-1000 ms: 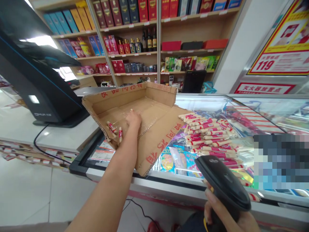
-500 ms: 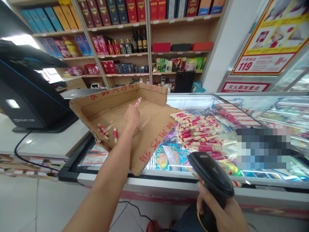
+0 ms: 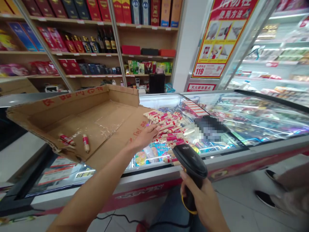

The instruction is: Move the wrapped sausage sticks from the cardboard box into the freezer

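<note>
My left hand [image 3: 145,137] reaches over the flattened cardboard box [image 3: 79,119] to the near edge of a pile of red-and-white wrapped sausage sticks [image 3: 169,127] on the freezer lid; its fingers curl at the pile and their tips are hard to make out. Two loose sausage sticks [image 3: 76,141] lie in the box's near left corner. My right hand [image 3: 205,203] is closed round the handle of a black barcode scanner [image 3: 190,164], whose head points toward the pile.
The box and pile rest on a glass-topped chest freezer [image 3: 241,122] full of packaged goods. Shelves of boxed goods and bottles [image 3: 91,42] stand behind. A blurred dark object [image 3: 209,129] lies right of the pile. Another person's shoes [image 3: 266,198] are at lower right.
My left hand has left the inside of the box and moved right to the sausage pile. The stick it held up is no longer seen. The view has swung right.
</note>
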Demonstrator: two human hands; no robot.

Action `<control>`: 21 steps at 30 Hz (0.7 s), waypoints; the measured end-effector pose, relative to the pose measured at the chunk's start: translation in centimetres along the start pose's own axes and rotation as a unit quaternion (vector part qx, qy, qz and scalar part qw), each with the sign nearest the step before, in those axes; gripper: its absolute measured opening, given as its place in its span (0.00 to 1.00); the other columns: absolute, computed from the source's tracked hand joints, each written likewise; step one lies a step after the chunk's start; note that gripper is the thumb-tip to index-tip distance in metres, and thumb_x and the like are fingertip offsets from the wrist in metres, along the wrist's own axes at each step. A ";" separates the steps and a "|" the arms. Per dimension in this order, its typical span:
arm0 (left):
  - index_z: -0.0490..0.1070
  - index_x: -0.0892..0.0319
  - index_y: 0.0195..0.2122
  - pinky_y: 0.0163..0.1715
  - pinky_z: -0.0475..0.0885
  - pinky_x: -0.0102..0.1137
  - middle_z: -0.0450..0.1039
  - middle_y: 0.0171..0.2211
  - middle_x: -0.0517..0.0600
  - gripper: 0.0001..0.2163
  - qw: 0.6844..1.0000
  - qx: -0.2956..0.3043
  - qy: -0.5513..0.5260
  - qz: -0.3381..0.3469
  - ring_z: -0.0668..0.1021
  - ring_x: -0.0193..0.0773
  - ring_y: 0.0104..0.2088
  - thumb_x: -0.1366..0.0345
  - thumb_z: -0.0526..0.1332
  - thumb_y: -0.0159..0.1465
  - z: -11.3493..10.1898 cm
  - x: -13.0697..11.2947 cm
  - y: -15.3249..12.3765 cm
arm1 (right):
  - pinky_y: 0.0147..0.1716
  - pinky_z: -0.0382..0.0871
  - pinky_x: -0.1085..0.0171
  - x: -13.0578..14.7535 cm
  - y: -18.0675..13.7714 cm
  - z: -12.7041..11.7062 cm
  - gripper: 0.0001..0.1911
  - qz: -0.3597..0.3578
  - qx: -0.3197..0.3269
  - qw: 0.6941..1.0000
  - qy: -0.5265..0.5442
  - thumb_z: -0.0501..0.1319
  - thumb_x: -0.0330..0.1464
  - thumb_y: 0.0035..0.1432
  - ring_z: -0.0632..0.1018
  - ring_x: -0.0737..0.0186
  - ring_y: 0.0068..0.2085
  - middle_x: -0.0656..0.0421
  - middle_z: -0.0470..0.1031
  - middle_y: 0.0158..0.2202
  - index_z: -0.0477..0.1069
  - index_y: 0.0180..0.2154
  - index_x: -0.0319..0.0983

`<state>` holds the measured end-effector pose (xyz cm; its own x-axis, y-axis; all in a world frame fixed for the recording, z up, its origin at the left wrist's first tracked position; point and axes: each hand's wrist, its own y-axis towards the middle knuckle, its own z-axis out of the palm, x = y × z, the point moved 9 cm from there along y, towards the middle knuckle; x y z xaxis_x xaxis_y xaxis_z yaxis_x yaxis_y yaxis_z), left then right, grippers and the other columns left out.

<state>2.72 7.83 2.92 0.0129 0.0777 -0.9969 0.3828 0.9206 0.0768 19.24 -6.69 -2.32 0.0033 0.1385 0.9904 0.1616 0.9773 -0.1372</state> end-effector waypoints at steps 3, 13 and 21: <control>0.58 0.58 0.25 0.20 0.52 0.25 0.52 0.19 0.40 0.19 0.999 0.030 -0.003 -0.023 0.57 0.27 0.19 0.50 0.60 0.61 0.6 1.9 0.0 | 0.21 0.63 0.66 -0.3 -0.3 -0.3 0.20 0.000 -0.012 1.000 0.006 0.67 0.48 0.51 0.69 0.65 0.18 0.63 0.69 0.14 0.73 0.29 0.36; 0.79 0.62 0.45 0.26 0.59 0.28 0.70 0.19 0.45 0.17 0.997 0.006 0.075 -0.007 0.66 0.31 0.24 0.57 0.65 0.58 -0.6 2.5 0.0 | 0.20 0.62 0.68 -0.9 -0.4 0.0 0.21 0.020 -0.025 0.999 0.008 0.67 0.48 0.52 0.69 0.66 0.18 0.62 0.69 0.14 0.70 0.22 0.38; 0.81 0.63 0.37 0.30 0.65 0.31 0.73 0.20 0.47 0.15 0.997 -0.018 -0.068 -0.025 0.68 0.29 0.23 0.59 0.72 0.50 -0.8 3.3 0.2 | 0.20 0.62 0.68 -1.1 -0.3 0.5 0.21 0.025 -0.017 1.000 0.004 0.66 0.48 0.52 0.69 0.66 0.18 0.62 0.69 0.14 0.71 0.22 0.37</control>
<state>2.13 8.55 -0.37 0.1205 -0.0194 -0.9925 0.3519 0.9357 0.0244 18.68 -7.04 -3.42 0.0205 0.1858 0.9824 0.1947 0.9630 -0.1862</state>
